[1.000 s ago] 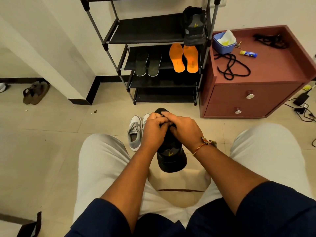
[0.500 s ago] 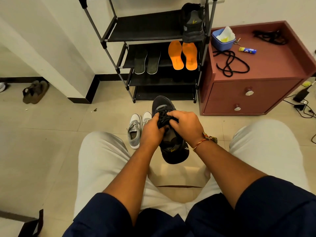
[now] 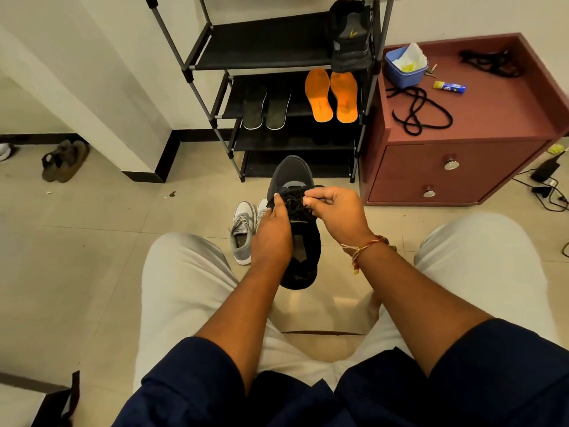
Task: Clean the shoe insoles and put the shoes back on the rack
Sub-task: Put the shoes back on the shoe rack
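A black sneaker (image 3: 292,177) is held between my knees, toe pointing toward the rack. My left hand (image 3: 272,234) grips its left side, thumb near the laces. With my right hand (image 3: 338,212) I pinch the black lace (image 3: 295,195) over the tongue. On the black rack (image 3: 264,52), a matching black sneaker (image 3: 351,38) stands on an upper shelf. One shelf down lie two orange insoles (image 3: 331,95) and two dark insoles (image 3: 266,107).
A pair of grey sneakers (image 3: 243,231) sits on the floor left of my hands. A maroon cabinet (image 3: 505,118) right of the rack carries a loose black lace (image 3: 415,110), a blue tub (image 3: 403,67) and a small tube (image 3: 449,86). Brown sandals (image 3: 64,160) lie far left; cables at far right.
The shoe has tilted up, so its toe and laces show. My hands moved apart from a joined clasp; the right one now pinches the lace, the left holds the side.
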`<state>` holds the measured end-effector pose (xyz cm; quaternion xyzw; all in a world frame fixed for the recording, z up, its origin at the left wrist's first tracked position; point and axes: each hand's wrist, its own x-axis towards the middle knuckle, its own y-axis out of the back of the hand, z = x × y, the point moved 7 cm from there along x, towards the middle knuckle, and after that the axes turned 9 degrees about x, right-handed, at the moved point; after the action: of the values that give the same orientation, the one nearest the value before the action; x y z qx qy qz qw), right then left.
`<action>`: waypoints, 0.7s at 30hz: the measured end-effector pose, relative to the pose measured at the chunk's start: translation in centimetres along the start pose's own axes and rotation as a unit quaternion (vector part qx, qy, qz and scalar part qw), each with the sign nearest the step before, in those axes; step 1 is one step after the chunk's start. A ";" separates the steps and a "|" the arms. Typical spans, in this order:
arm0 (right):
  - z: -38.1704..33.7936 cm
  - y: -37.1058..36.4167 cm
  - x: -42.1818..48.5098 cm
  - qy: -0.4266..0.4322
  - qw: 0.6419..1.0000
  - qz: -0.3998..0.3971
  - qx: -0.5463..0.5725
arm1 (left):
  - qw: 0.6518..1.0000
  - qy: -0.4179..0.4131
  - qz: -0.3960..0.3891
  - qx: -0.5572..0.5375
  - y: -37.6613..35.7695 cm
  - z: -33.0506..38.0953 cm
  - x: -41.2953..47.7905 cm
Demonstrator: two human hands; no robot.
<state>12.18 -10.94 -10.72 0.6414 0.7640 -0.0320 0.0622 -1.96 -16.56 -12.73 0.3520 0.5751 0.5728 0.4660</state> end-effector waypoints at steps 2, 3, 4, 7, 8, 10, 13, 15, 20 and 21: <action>0.5 0.1 0.0 -0.049 0.993 0.017 0.110 | 1.000 -0.012 0.007 0.018 -0.2 0.3 -0.1; 0.4 0.1 -0.1 -0.060 0.986 0.023 0.154 | 1.000 -0.014 0.005 0.027 -0.4 0.4 -0.1; 0.1 0.1 -0.2 -0.063 0.979 0.027 0.193 | 0.999 -0.011 -0.002 0.035 -0.5 0.4 0.0; -0.9 0.2 -0.2 -0.057 0.960 0.037 0.271 | 0.998 0.011 -0.025 0.055 -0.6 0.1 -0.1; -1.2 0.3 -0.2 -0.062 0.951 0.046 0.300 | 0.997 0.019 -0.036 0.063 -0.5 0.1 -0.2; -1.4 0.5 -0.1 -0.085 0.918 0.075 0.380 | 0.995 0.039 -0.060 0.064 -0.3 -0.1 -0.6; -1.3 0.6 -0.1 -0.154 0.858 0.103 0.478 | 0.994 0.076 -0.076 0.030 -0.4 -0.9 -0.9; -1.3 0.2 -0.5 -0.201 0.835 0.104 0.502 | 0.992 0.102 -0.078 0.005 -0.8 -1.7 -0.6; -1.2 -1.3 -1.6 -0.285 0.805 0.071 0.516 | 0.978 0.178 -0.082 -0.072 -2.0 -3.5 0.7; -1.3 -1.7 -1.8 -0.298 0.807 0.043 0.508 | 0.978 0.181 -0.075 -0.077 -1.9 -3.6 0.8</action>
<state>10.72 -12.81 -9.22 0.5731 0.5541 -0.6020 -0.0467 -5.33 -17.15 -15.06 0.1615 0.6287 0.6330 0.4219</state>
